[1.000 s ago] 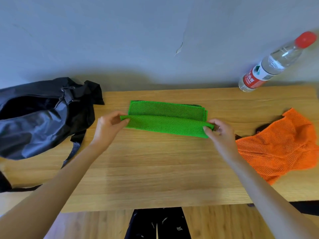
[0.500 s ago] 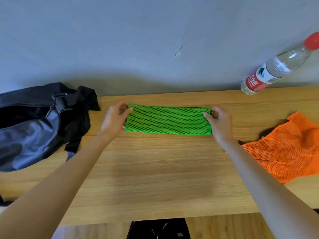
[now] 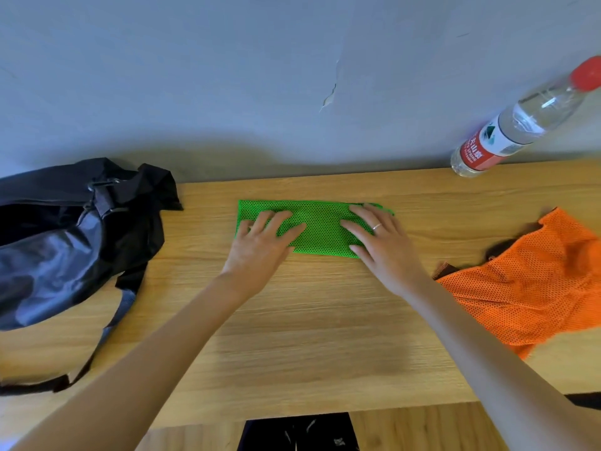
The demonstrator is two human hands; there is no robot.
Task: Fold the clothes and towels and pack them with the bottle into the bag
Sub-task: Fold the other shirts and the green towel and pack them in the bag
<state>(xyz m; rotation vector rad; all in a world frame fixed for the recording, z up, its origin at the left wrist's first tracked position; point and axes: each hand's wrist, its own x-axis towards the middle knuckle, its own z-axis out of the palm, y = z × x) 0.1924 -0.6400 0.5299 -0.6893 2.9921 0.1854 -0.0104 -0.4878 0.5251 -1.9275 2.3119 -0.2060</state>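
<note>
A green mesh cloth (image 3: pixel 320 227), folded into a narrow strip, lies flat on the wooden table (image 3: pixel 325 336) near the wall. My left hand (image 3: pixel 260 245) rests palm down on its left end, fingers spread. My right hand (image 3: pixel 380 242) presses flat on its right end, with a ring on one finger. Neither hand grips anything. A black bag (image 3: pixel 58 242) lies open at the left edge of the table. An orange mesh garment (image 3: pixel 533 281) lies crumpled at the right. A clear water bottle (image 3: pixel 520 122) with a red cap and red label stands at the back right by the wall.
A grey wall (image 3: pixel 227 76) runs right behind the table's far edge. The bag's black strap (image 3: pixel 97 349) trails toward the table's front left. Dark trousers (image 3: pixel 296 431) show below the front edge.
The near half of the green cloth was folded over onto the far half. Both hands let go of its ends and now lie flat on top of it.
</note>
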